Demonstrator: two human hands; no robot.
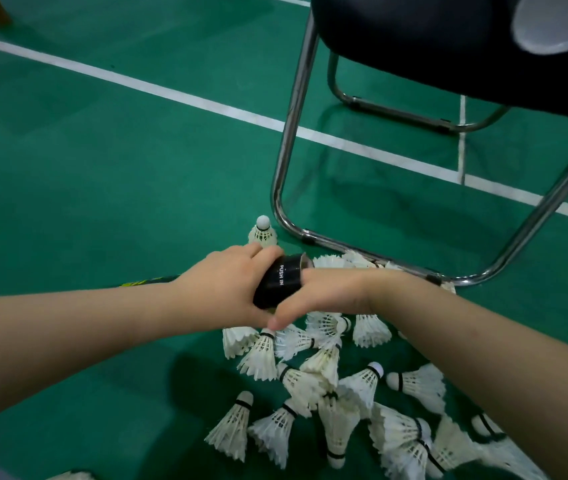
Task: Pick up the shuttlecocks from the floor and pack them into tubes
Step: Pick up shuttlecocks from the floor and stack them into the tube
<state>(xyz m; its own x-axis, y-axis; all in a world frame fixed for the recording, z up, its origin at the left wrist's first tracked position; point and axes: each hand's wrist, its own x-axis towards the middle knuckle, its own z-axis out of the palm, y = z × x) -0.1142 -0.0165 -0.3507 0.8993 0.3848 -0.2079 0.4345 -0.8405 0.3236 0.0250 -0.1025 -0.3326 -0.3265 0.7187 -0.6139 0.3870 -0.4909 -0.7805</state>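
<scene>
Gripping a black tube [280, 280] marked "PUSH IN", the left hand [222, 287] wraps its near end, fingers [253, 251] curled tight round the barrel w/ thumb underneath. Tube is held above the floor [102, 168], tilted, open mouth pointing away toward the chair frame [286, 150]. Right hand [327, 292] sits just beside, touching the tube's right side; its fingers look closed against the barrel, thumb low near a shuttlecock cork. Whether it's feeding a shuttle in can't be told, since the mouth is mostly hidden.

Progress: early by the look of it. How many are inside the tube can't be seen. One shuttlecock [262, 232] stands alone, cork up, just left of the chair leg. The main pile of shuttlecocks [331, 382] lies loose below & right of the hands, a couple dozen approx., overlapping, corks every which way, some reaching under the chair rail. So most of the job is prob. left.

Room: left side is bare green court w/ a white line [137, 84], plenty of space to swing the tube. Right is cramped: chrome chair frame curves close behind the tube mouth, black seat [449, 46] overhangs above. Feathers near the rail could snag when reaching in.
</scene>
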